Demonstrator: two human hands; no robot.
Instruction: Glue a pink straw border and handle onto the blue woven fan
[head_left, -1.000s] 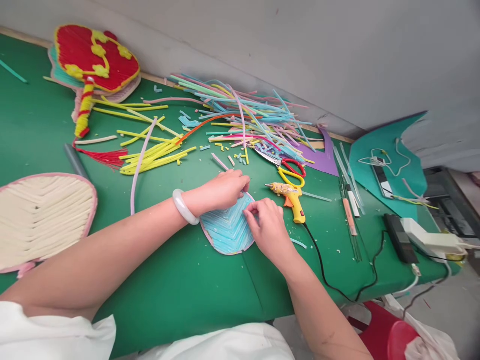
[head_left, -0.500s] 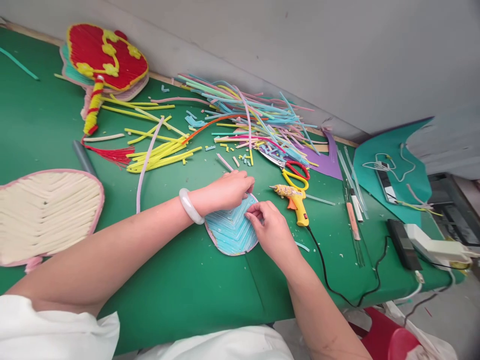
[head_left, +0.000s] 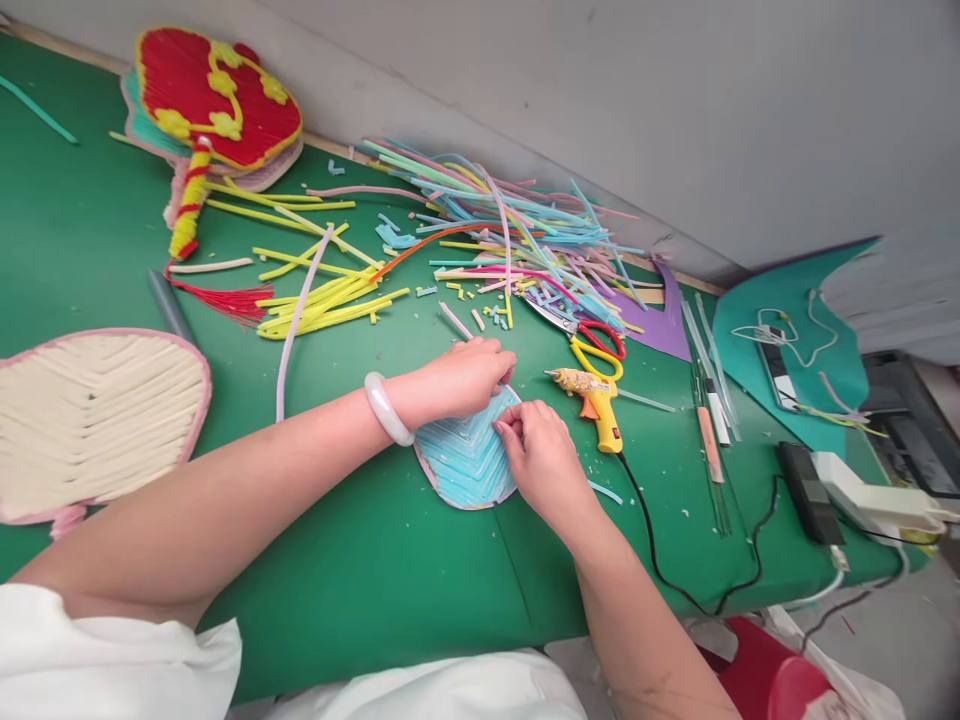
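Blue panel (head_left: 465, 468) lies L of glue gun (head_left: 592, 405), prob. for easy reach. L hand (head_left: 471, 380) curls over far edge, prob. bracing; grip hidden, can't tell. R hand (head_left: 551, 455): thumb + index nearly touching at edge; hold unclear.

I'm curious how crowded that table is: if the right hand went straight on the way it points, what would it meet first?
Beyond the blue fan panel at its fingertips, the right hand would probably meet the left hand first, though depth is unclear and it might pass underneath.
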